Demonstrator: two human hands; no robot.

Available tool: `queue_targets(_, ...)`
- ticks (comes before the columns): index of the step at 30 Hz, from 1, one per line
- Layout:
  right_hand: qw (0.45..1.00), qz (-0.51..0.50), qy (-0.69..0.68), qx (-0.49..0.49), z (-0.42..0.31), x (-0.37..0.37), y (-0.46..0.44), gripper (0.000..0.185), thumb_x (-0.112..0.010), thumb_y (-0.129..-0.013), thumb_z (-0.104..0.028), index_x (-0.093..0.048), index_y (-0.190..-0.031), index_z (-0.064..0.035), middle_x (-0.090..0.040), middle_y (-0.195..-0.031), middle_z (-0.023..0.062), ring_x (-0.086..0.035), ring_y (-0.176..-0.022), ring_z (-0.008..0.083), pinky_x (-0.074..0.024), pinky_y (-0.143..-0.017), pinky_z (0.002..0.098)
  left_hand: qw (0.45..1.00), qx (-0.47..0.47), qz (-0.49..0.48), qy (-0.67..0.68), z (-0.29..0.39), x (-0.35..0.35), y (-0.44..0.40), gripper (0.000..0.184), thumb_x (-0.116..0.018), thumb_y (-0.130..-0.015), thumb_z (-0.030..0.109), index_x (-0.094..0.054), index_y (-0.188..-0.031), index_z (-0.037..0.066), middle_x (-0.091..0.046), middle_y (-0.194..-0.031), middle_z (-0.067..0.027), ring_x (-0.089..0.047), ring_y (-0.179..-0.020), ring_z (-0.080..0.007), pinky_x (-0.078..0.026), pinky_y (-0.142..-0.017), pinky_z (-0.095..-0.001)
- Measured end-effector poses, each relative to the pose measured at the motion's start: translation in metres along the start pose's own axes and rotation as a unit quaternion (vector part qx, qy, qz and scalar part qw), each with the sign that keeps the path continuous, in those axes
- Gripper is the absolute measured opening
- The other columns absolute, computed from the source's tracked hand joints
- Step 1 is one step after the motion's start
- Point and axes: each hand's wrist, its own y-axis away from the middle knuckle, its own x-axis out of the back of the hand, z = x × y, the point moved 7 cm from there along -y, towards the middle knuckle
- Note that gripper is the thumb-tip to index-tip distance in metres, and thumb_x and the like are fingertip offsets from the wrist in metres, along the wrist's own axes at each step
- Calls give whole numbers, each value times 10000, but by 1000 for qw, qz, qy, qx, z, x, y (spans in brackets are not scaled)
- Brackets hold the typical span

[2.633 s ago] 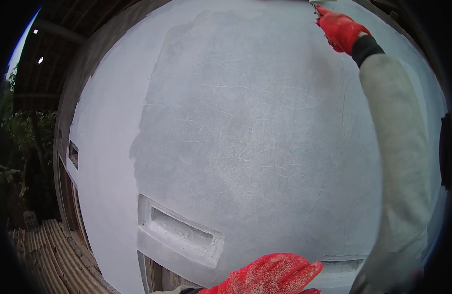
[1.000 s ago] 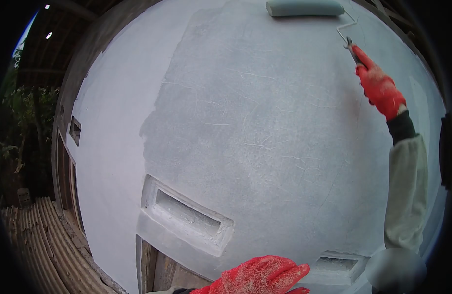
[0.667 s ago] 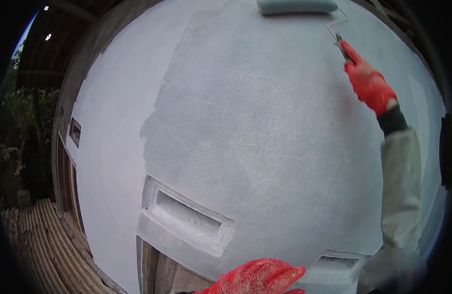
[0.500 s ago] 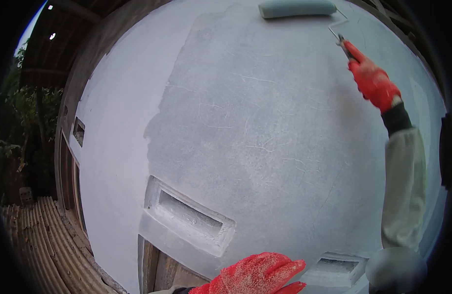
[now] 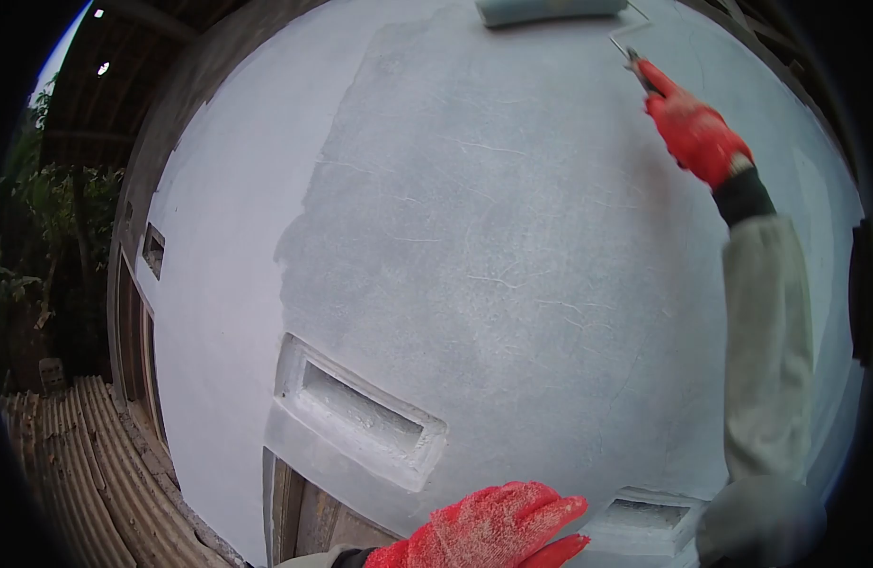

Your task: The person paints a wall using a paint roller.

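Note:
My right hand (image 5: 697, 133), in a red glove, is wrapped round the dark handle of a paint roller (image 5: 552, 9) near the top of the view. The roller's wide pale sleeve lies against the wall (image 5: 493, 218), and its top is cut off by the frame edge. Grey, damp-looking paint with thin cracks covers the middle of the wall; a paler coat shows at the left. Low in the view, my left hand (image 5: 484, 530), also red-gloved, is held out with fingers extended and nothing visible in it. It appears in front of the lower wall; whether it touches is unclear.
A recessed vent opening (image 5: 365, 412) sits in the wall at lower left, another vent (image 5: 645, 516) at lower right. Below the first is a wooden frame (image 5: 309, 516). Corrugated roofing (image 5: 72, 473) lies at the far left, with plants (image 5: 58, 237) behind it.
My right hand and the paint roller have shifted a little left and slightly up in the view. My left hand has stayed nearly in place, still extended.

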Motion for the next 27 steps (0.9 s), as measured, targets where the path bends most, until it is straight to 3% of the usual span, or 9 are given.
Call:
queue_targets(3,997,37,31,58,-21,-20,-30,489,-470,-976,-278,-353,-1425,-125,-529,-689,91,-519,-503,162,-480,-518,331,999,-27,11,34,-3,-15,-6,301,-680,-811,167,-607,-1086,70,-605,-927,-125,-606,-826,-324,-495,-691,-390)
queue_targets(7,995,73,-8,62,-7,-27,37,490,-436,-965,-189,-340,-1445,-178,-597,-880,194,-583,-708,327,-485,-694,417,998,37,13,39,-7,-10,-9,277,-666,-828,156,-607,-1080,57,-611,-939,-133,-610,-829,-332,-498,-701,-388)
queue_targets(9,998,-20,-52,-35,2,-14,78,524,-442,-960,-137,-321,-1465,-209,-618,-973,184,-608,-786,295,-482,-771,374,994,77,53,53,-10,1,-16,267,-658,-836,151,-608,-1077,48,-614,-940,-148,-617,-825,-339,-499,-712,-389)
queue_targets(11,990,-8,-143,-7,11,-8,101,515,-457,-958,-117,-355,-1454,-209,-629,-1070,171,-617,-822,256,-480,-795,353,991,89,75,58,-10,1,-28,267,-654,-837,168,-600,-1070,48,-592,-962,-152,-600,-851,-336,-493,-724,-397)
queue_targets(14,980,46,-193,8,10,-24,116,494,-477,-962,-187,-377,-1444,-228,-629,-895,183,-604,-688,285,-486,-657,393,981,173,-1,85,-13,-9,-62,420,-603,-924,132,-467,-1304,17,-514,-1177,-158,-554,-1057,-225,-484,-864,-328)
queue_targets(19,925,-2,-379,-44,-43,-46,129,497,-505,-940,-212,-401,-1424,-167,-638,-1008,222,-635,-902,379,-490,-762,435,969,108,220,-9,-25,15,-131,468,-507,-985,233,-391,-1359,-22,-518,-1249,-188,-532,-1147,-245,-451,-936,-331)
queue_targets(22,891,-45,-449,-39,-72,-66,128,530,-481,-938,-239,-350,-1445,-155,-628,-1032,230,-615,-976,396,-472,-820,457,946,174,267,59,-50,36,-165,520,-479,-982,346,-435,-1337,-31,-502,-1318,-182,-536,-1161,-250,-412,-987,-323)
queue_targets(25,930,-13,-366,19,-104,-52,135,507,-459,-947,-236,-332,-1425,-122,-623,-1050,227,-605,-987,405,-473,-829,457,937,227,258,62,-59,53,-183,473,-536,-951,380,-552,-1219,-9,-631,-1102,-141,-590,-1027,-205,-453,-881,-311)
queue_targets(27,891,-110,-438,-50,-108,-54,131,520,-596,-897,-219,-393,-1357,-87,-599,-1119,218,-599,-1033,384,-491,-842,431,946,196,245,83,-78,65,-193,464,-459,-959,408,-576,-1150,1,-653,-1019,-185,-619,-968,-314,-462,-832,-401)
